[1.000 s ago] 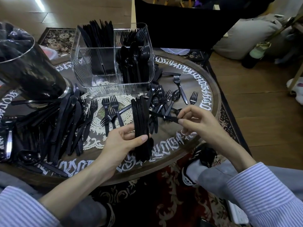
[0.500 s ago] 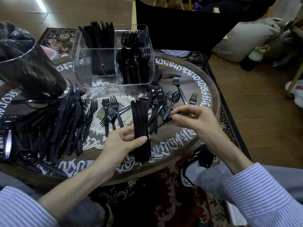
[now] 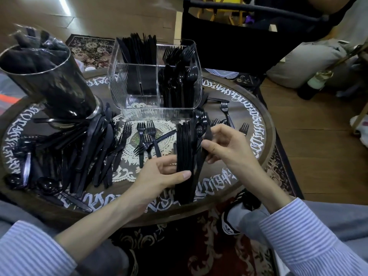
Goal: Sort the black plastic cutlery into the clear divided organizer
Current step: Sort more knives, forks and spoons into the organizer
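Right hand (image 3: 225, 148) now beside left hand's (image 3: 159, 176) knife stack (image 3: 184, 156), fingers pinching one knife (image 3: 207, 136).

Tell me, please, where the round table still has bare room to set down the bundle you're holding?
Bare: the right rim of the table, beyond the last fork. Crowded: the loose cutlery pile at left and the forks before the organizer.

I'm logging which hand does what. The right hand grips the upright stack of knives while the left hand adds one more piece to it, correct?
Hands are swapped. In the head view the left hand grips the stack of knives, while the right hand adds one more piece.
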